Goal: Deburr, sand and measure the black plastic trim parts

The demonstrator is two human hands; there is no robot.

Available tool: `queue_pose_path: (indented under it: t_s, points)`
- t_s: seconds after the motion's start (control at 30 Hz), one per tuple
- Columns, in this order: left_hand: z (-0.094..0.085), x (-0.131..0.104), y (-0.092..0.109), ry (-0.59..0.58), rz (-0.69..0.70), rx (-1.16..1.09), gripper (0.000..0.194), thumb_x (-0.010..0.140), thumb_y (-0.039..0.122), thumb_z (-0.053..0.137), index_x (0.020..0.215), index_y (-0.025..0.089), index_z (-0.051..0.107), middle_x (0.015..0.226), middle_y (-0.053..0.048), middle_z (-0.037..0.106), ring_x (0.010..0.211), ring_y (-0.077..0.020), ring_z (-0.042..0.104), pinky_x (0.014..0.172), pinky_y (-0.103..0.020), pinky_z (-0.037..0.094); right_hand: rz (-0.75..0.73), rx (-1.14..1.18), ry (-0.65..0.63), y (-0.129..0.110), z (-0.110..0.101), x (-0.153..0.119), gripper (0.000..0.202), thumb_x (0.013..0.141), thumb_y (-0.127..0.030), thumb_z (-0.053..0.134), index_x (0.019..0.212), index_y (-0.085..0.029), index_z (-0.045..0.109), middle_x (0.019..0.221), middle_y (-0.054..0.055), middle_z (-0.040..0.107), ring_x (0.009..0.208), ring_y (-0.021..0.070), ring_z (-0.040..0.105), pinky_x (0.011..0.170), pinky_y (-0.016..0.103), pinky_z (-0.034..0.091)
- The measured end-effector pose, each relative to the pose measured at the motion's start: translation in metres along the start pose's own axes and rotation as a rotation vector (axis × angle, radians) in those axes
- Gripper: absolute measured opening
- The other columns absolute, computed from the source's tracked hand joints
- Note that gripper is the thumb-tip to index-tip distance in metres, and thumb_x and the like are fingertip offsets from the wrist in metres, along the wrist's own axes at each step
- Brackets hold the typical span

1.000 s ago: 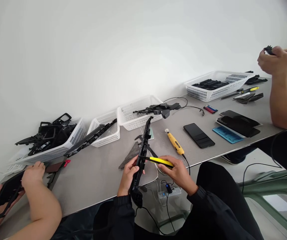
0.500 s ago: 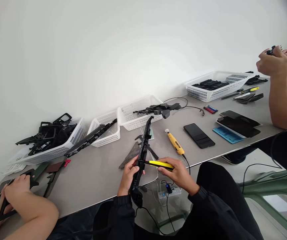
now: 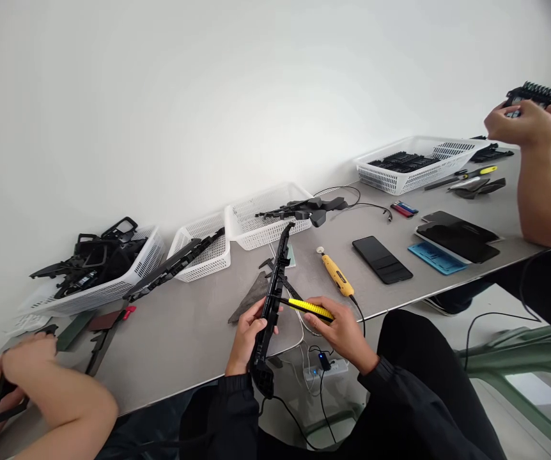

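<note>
A long black plastic part (image 3: 274,291) stands slanted over the table's front edge, its upper end leaning right. My left hand (image 3: 247,335) is closed round its lower half. In my right hand (image 3: 345,329) is a yellow-and-black tool (image 3: 310,308), held like a pen, its thin dark tip at the part's right side. Whether the tip touches the part is too small to tell. Behind the part lie a grey cloth (image 3: 248,299) and a dark caliper-like tool (image 3: 293,289), partly hidden.
White baskets (image 3: 200,271) with black parts line the wall. Right of the part lie a yellow rotary tool (image 3: 337,273) and a phone (image 3: 381,259). Another person's hands (image 3: 31,358) are at the left; a co-worker's hand (image 3: 525,124) holds a black piece at the right.
My right hand has moved the tool tip slightly up along the black part. The left person's hands have shifted left and down; the right co-worker's black piece is turned and shows more.
</note>
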State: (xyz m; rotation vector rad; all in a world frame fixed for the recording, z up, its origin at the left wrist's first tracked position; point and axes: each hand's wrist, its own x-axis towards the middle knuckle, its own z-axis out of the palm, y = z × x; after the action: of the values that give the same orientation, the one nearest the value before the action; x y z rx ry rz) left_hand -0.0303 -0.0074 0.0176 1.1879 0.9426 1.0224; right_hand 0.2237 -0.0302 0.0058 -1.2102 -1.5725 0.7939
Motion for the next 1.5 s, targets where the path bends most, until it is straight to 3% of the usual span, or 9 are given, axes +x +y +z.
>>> queue_pose_path:
  t_s: [0.2,0.37,0.5,0.63,0.7,0.83,1.07,1.3,1.5]
  points:
    - [0.0,0.0,0.002,-0.003,0.008,-0.004,0.066,0.082,0.027,0.062,0.146,0.014,0.066,0.126,-0.016,0.077,0.075,-0.0203,0.07,0.076,-0.035,0.052,0.024,-0.017,0.049,0.002,0.003,0.001,0.029,0.101,-0.048,0.066,0.112,-0.023,0.075,0.111,0.008,0.081,0.097,0.0285,0.076,0.085,0.037,0.058]
    - [0.003,0.0,0.009,-0.004,0.046,-0.003,0.08,0.075,0.022,0.059,0.154,0.017,0.06,0.127,-0.013,0.076,0.081,-0.0183,0.064,0.072,-0.029,0.048,0.016,-0.028,0.065,0.003,0.005,0.001,0.03,0.101,-0.048,0.065,0.112,-0.022,0.075,0.11,0.008,0.081,0.096,0.0289,0.076,0.085,0.038,0.058]
    - [0.01,-0.003,0.013,0.07,0.03,0.058,0.073,0.084,0.022,0.064,0.157,0.021,0.057,0.126,-0.009,0.076,0.079,-0.0147,0.062,0.076,-0.027,0.05,0.008,-0.016,0.043,0.003,0.003,-0.001,0.03,0.102,-0.047,0.065,0.113,-0.022,0.075,0.112,0.009,0.081,0.097,0.0287,0.076,0.085,0.038,0.058]
    - [0.013,-0.001,0.01,0.125,0.038,0.055,0.063,0.093,0.035,0.073,0.154,0.025,0.06,0.152,-0.011,0.064,0.111,-0.0237,0.068,0.086,-0.031,0.058,-0.029,-0.023,-0.021,0.0,0.0,-0.001,0.026,0.101,-0.045,0.066,0.112,-0.023,0.075,0.112,0.009,0.081,0.099,0.0281,0.076,0.087,0.037,0.059]
    - [0.013,0.001,0.007,0.129,0.043,0.04,0.063,0.094,0.04,0.076,0.153,0.024,0.061,0.149,-0.012,0.067,0.12,-0.0273,0.067,0.091,-0.035,0.06,-0.043,-0.04,-0.048,-0.001,-0.001,-0.001,0.025,0.101,-0.044,0.065,0.112,-0.023,0.075,0.111,0.009,0.081,0.097,0.0277,0.076,0.086,0.037,0.059]
    - [0.012,0.001,0.003,0.147,0.024,0.028,0.069,0.095,0.044,0.077,0.157,0.022,0.057,0.135,-0.013,0.076,0.11,-0.0263,0.074,0.092,-0.037,0.061,-0.061,-0.089,-0.039,0.001,0.001,-0.002,0.024,0.102,-0.044,0.065,0.113,-0.024,0.075,0.11,0.009,0.081,0.096,0.0275,0.076,0.084,0.037,0.059]
    - [0.017,-0.004,0.012,0.101,-0.036,0.042,0.075,0.101,0.052,0.068,0.167,0.035,0.039,0.151,-0.015,0.065,0.08,-0.0179,0.075,0.069,-0.033,0.062,-0.071,-0.117,-0.038,0.005,0.003,-0.003,0.024,0.102,-0.044,0.065,0.115,-0.026,0.074,0.114,0.008,0.081,0.099,0.0275,0.076,0.083,0.035,0.058]
    - [0.018,-0.004,0.014,0.075,0.001,0.066,0.073,0.098,0.043,0.073,0.164,0.03,0.045,0.156,-0.014,0.061,0.081,-0.0135,0.065,0.072,-0.026,0.053,-0.067,-0.138,-0.008,0.007,0.005,-0.003,0.025,0.103,-0.045,0.064,0.114,-0.024,0.074,0.112,0.009,0.081,0.099,0.0288,0.076,0.083,0.037,0.058]
    - [0.016,-0.003,0.012,0.062,0.024,0.03,0.075,0.092,0.036,0.075,0.162,0.029,0.049,0.151,-0.012,0.064,0.081,-0.0145,0.06,0.07,-0.027,0.049,-0.114,-0.132,-0.075,0.004,0.001,-0.003,0.023,0.103,-0.043,0.065,0.114,-0.026,0.074,0.108,0.008,0.081,0.096,0.028,0.076,0.082,0.037,0.058]
